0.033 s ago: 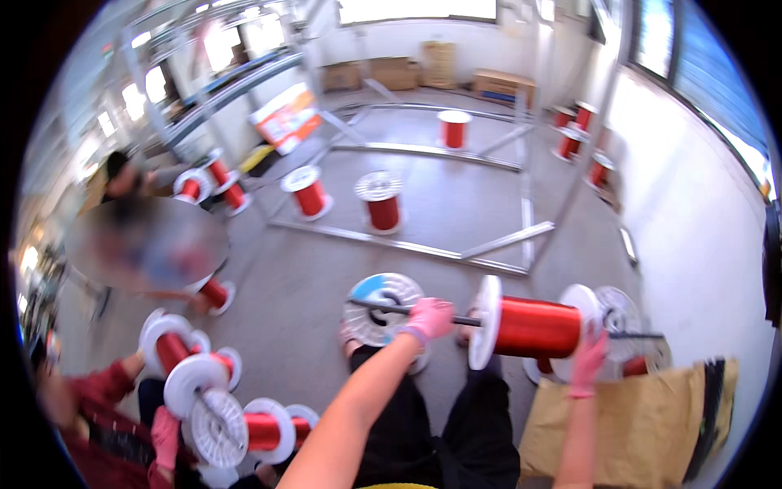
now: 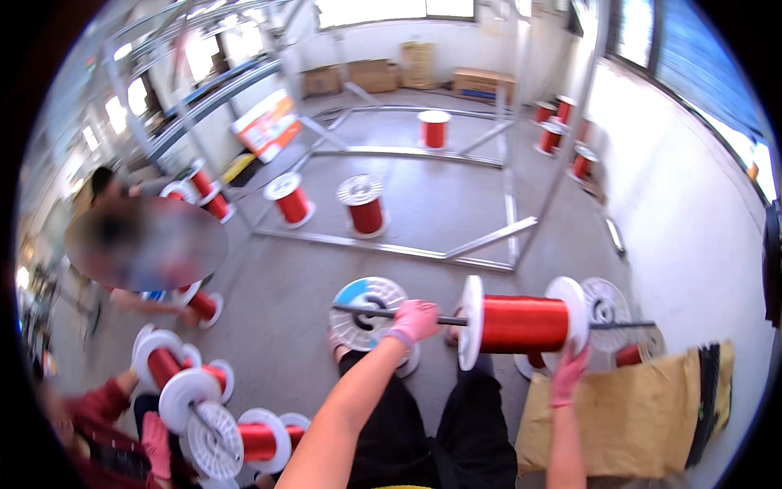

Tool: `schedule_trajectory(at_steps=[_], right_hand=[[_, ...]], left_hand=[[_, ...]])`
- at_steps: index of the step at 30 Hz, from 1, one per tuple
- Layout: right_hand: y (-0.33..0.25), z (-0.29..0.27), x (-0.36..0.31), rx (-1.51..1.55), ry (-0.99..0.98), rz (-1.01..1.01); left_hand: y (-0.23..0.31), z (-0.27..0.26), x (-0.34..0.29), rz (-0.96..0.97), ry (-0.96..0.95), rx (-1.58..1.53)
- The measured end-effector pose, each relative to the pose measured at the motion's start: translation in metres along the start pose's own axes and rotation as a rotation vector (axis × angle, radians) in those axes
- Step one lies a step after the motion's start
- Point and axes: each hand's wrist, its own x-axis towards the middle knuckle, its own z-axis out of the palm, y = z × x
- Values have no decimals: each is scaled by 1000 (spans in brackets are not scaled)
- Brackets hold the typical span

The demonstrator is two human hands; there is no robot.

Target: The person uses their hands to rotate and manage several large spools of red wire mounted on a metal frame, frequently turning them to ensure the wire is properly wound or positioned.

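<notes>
A large spool of red wire [image 2: 524, 324] with white flanges is held level in front of my legs. A dark rod [image 2: 364, 311] runs through it and sticks out at both sides. My left hand [image 2: 415, 320], in a pink glove, is closed round the rod, left of the spool. My right hand [image 2: 568, 373], also pink-gloved, grips the rim of the spool's right flange from below; some fingers are hidden by it. Beneath the rod's left end, a white spool [image 2: 346, 330] with a blue patch on its top stands between my feet.
Brown paper sacking [image 2: 611, 420] lies at the lower right, by more spools. Metal frame bars [image 2: 383, 251] cross the floor ahead, around standing red spools [image 2: 366, 213]. At left, a co-worker's pink-gloved hand [image 2: 156, 444] is near clustered spools [image 2: 259, 440]. Another person [image 2: 155, 303] bends farther back.
The view has shifted slightly, so the surroundings sit a little farther left. My grip on the rod and spool looks the same.
</notes>
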Motion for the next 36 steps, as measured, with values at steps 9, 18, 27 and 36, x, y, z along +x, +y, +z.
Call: schedule_trajectory(at_steps=[9,18,27,36], right_hand=[[87,11,-161,-89,-916,657],[90,5,-158,-6,-608,825],[55,-71,-25,466,-46,805],[-44,-54,186,-135,-476,449]], left_hand=[[13,-17,3,-24,-81,-8],[15,-7,10,4,-71,-5],[15,-8,7,-4,-35,-46],[20,-7,9,36,-36,-25]])
